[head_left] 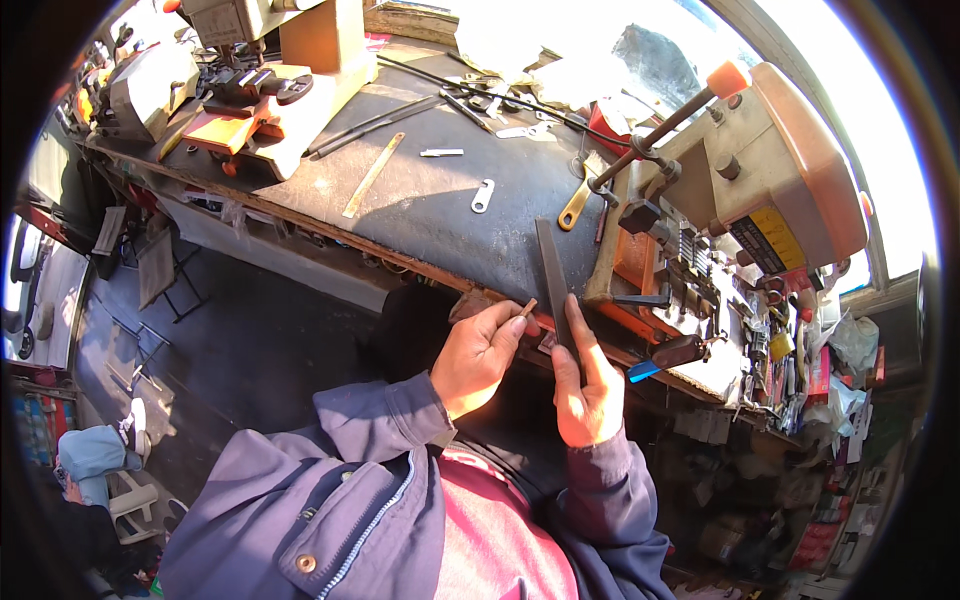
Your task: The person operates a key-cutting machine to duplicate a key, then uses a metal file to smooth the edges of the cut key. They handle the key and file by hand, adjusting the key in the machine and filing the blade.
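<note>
My right hand (pixel 590 400) grips a flat dark metal file (pixel 553 275), its fingers laid along the lower end. The file points up and away, with its far end over the dark bench top (pixel 420 215). Just left of it, my left hand (pixel 472 360) is closed in a pinch on a small brownish piece (pixel 530 308), whose tip sticks out past thumb and forefinger. Piece and file look close together; I cannot tell whether they touch. Both hands are at the bench's front edge.
On the bench lie a brass-coloured strip (pixel 374 176), a silver plate with holes (pixel 482 196), a small pale metal piece (pixel 441 153) and a yellow-handled tool (pixel 573 208). A beige-orange machine (pixel 780 170) stands right, an orange-based one (pixel 230 125) left. A folding stool (pixel 158 270) stands on the floor.
</note>
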Demonstrator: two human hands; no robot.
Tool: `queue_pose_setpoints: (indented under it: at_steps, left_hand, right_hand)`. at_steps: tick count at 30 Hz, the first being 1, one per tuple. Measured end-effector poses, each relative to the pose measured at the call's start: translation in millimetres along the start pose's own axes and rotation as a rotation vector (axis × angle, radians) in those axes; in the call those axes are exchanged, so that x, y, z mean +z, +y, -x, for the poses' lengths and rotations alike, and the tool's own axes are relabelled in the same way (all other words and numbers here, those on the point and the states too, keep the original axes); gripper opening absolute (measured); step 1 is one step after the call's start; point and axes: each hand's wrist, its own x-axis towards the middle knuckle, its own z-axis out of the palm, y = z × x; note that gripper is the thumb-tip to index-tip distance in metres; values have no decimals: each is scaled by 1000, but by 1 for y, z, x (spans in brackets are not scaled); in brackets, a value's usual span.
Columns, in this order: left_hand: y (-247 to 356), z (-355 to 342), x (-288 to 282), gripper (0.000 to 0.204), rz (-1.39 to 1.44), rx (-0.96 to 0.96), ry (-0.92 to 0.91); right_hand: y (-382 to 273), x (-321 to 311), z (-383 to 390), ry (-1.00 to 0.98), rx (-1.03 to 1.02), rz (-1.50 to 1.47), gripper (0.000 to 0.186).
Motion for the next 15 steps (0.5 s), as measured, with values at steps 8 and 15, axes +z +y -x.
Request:
queue_pose_setpoints:
  at_steps: [8, 15]
  left_hand:
    - [-4, 2, 7, 24, 160, -37, 5]
    - [-3, 4, 11, 30, 289, -94, -18]
  right_hand:
    - [6, 6, 9, 10, -130, 102, 57]
    - [8, 1, 36, 29, -279, 18, 59]
